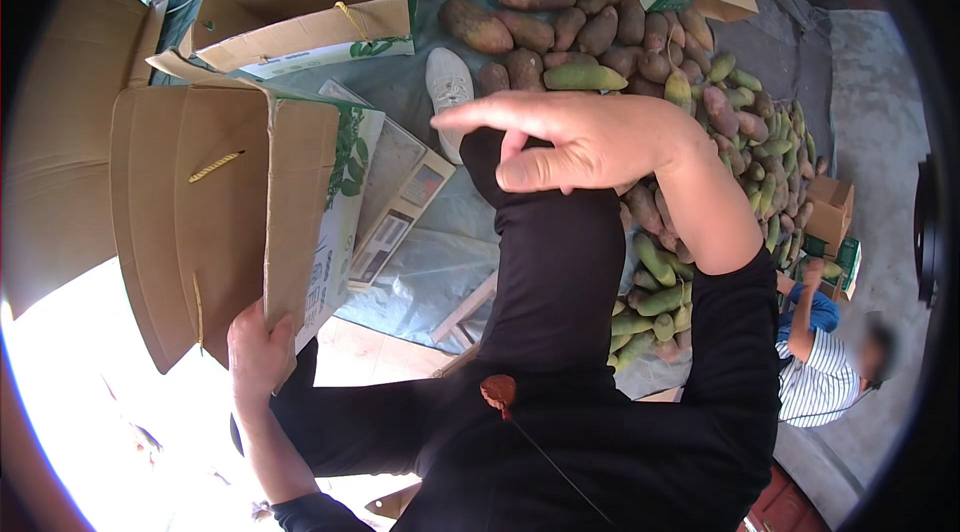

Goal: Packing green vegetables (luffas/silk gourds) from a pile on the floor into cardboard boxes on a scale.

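Cardboard box (303, 167) on the left side has its near edge pinched in the left hand (258, 352), while the right hand (600, 140), free and loosely spread, stretches leftward above a leg (557, 272); the box gapes, yellow rope handles (217, 166) inside, another carton (300, 38) standing open beyond.

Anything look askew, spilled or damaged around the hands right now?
Nothing clearly stands out. The open cardboard carton in the left hand shows no obvious tear, and the loose green and reddish vegetables lie heaped beyond the right hand.
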